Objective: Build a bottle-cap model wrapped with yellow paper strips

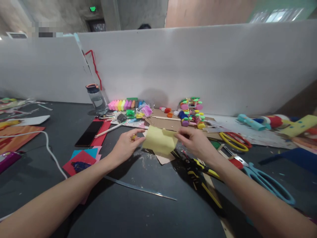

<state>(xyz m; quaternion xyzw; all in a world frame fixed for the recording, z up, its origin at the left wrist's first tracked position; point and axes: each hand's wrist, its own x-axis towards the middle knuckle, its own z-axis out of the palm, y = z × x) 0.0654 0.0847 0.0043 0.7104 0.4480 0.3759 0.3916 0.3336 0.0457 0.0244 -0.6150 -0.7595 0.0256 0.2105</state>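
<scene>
Head cam, only one view here. Both hands are on a pale yellow paper sheet [159, 142], thin and matte, roughly square with its top right corner folded over. It's held just above the dark table [138, 215], long edge running left to right, lower edge dipping toward the camera. The left hand [125, 145] pinches the sheet's left edge between thumb and fingers, with something small and yellow tucked in the grip too, can't tell what. The right hand [195, 141] pinches the folded top right corner.

Using the sheet as the landmark: under it and behind it lies brown cardboard [168, 124], black-and-yellow pliers [198, 168] sit just right of it, blue scissors [264, 180] farther right, and a black phone [89, 134] well off to the left. A colourful model of bottle caps and sticks [192, 114] stands behind it by the white wall.
</scene>
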